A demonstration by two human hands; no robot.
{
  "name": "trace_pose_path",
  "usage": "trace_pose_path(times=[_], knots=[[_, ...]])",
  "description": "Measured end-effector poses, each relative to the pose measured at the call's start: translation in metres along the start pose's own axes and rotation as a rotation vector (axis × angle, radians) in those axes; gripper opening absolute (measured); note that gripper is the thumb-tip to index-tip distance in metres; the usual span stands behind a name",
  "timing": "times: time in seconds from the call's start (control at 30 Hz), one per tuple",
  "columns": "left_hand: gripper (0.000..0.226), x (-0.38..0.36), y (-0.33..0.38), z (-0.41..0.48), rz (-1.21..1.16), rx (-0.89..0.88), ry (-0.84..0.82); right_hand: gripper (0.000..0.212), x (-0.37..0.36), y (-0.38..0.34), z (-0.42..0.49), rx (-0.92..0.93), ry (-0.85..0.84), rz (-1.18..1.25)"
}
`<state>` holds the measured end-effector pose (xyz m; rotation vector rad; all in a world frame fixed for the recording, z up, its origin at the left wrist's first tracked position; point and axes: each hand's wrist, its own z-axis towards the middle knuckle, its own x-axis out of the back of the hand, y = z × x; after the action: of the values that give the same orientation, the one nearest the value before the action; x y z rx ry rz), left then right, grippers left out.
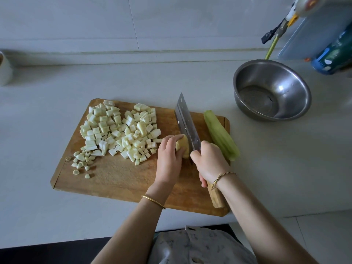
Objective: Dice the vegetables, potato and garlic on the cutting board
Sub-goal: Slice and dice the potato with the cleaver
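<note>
- Potato (184, 149): pale yellow, peeled, toward three o'clock on the cutting board (118, 180).
- Left hand (168, 159) holds it, fingers curled over its top.
- Right hand (209, 161) grips the cleaver (187, 122), whose blade is at the potato's three o'clock.

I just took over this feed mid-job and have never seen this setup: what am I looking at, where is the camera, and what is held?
There is no machine: a person works with bare hands, and the single picture comes from a camera on their head, looking down. On the wooden cutting board lie a pile of pale diced pieces, small garlic bits and a peeled green vegetable. The left hand holds a yellowish potato; the right hand grips a cleaver with its blade beside the potato. A steel bowl stands on the counter beyond the board.
</note>
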<state>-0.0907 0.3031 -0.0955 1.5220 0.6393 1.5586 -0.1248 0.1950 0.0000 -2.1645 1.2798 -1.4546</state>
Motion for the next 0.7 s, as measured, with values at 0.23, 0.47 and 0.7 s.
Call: trace_pose_path(times=[0.23,0.47,0.7], knots=[[0.037,0.001,0.0,0.0,0.019,-0.005,-0.012,0.023,-0.018,0.006,0.002,-0.042,0.036,0.036],[0.036,0.004,0.0,0.0,0.018,0.0,-0.028,0.026,-0.017,0.011,-0.002,0.0,0.079,0.064],[0.034,0.006,0.0,0.001,-0.004,0.017,-0.051,0.031,-0.002,0.007,-0.016,0.08,0.207,0.036]])
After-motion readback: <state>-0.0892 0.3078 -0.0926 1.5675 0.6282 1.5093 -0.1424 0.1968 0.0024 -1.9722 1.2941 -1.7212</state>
